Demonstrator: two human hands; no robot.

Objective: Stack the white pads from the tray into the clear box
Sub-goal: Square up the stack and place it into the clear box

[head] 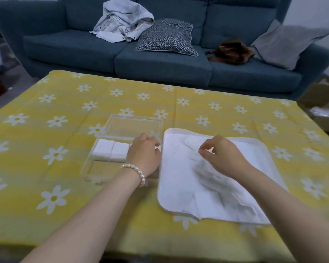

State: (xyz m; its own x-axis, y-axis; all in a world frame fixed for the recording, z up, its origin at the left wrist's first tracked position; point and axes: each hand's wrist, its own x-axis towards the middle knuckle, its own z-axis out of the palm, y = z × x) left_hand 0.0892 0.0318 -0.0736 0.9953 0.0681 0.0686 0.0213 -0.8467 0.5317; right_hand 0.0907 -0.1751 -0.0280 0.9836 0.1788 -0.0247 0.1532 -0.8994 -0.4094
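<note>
A clear box (122, 123) lies on the yellow daisy tablecloth, left of a white tray (171, 186). Two stacks of white pads (111, 151) sit side by side in the box's middle row. My left hand (143, 155), with a pearl bracelet on the wrist, rests curled over the box's right part and hides what lies under it; a bit of white shows at its fingertips. Loose white pads (207, 204) lie scattered in the tray. My right hand (222, 154) hovers over the tray's upper middle, thumb and fingers pinched close at a pad's edge.
The table (55, 130) is covered with a yellow cloth. Behind it stands a blue sofa (160, 61) with a grey garment, a patterned cushion, a brown bag and a grey pillow. A cardboard box (323, 114) sits on the floor at the right.
</note>
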